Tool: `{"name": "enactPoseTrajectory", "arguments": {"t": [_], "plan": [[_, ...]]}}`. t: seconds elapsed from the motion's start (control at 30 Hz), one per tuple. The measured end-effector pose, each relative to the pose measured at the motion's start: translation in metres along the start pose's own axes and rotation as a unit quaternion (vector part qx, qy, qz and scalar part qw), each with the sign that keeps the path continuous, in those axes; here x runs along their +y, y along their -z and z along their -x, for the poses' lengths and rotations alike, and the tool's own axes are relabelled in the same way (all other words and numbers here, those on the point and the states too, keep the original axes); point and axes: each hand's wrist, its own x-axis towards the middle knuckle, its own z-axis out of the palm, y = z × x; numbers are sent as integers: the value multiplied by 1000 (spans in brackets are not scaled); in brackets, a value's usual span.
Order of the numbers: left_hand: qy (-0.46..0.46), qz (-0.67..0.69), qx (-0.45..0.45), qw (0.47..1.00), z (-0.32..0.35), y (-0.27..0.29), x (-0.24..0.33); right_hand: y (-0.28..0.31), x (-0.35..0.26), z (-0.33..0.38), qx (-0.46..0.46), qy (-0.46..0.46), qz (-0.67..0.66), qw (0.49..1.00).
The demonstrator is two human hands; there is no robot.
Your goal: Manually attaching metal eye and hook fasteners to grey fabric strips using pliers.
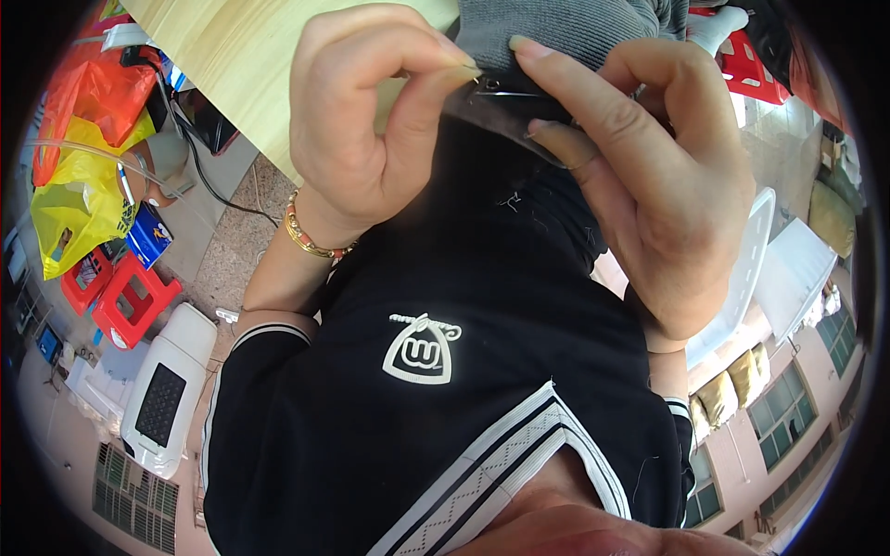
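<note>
At the top middle, my left hand (pixel 371 120) is closed in a pinch, thumb and index tips together. Whatever lies between those tips is too small to make out. Right beside them is a small metal ring or hook on a dark strip (pixel 510 83) with a shiny edge. My right hand (pixel 663 167) grips this strip between its fingers and thumb, and its palm hides part of it. Grey ribbed fabric (pixel 565 32) lies just beyond both hands, spreading toward the upper right. A few loose thread bits (pixel 508 199) cling to the black cloth below.
A pale wooden tabletop (pixel 222 56) reaches in at the upper left. Beyond it are a red bag (pixel 102 97), a yellow bag (pixel 88 185), a red stool (pixel 134 296) and a white machine casing (pixel 171 385). Translucent plastic bins (pixel 788 278) stand at the right.
</note>
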Motion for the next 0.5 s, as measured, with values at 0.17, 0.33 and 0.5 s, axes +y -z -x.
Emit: {"name": "enactPoseTrajectory", "arguments": {"t": [0.17,0.33,0.5], "plan": [[-12,-32,15,999,-6,3,4,5,-3,-3,18,-12,-10,1000],[-22,1,10,1000,-12,-1,7,10,2,-9,-10,-17,48,999],[17,50,48,997,-13,-6,5,14,-4,-20,-54,-3,131,990]]}}
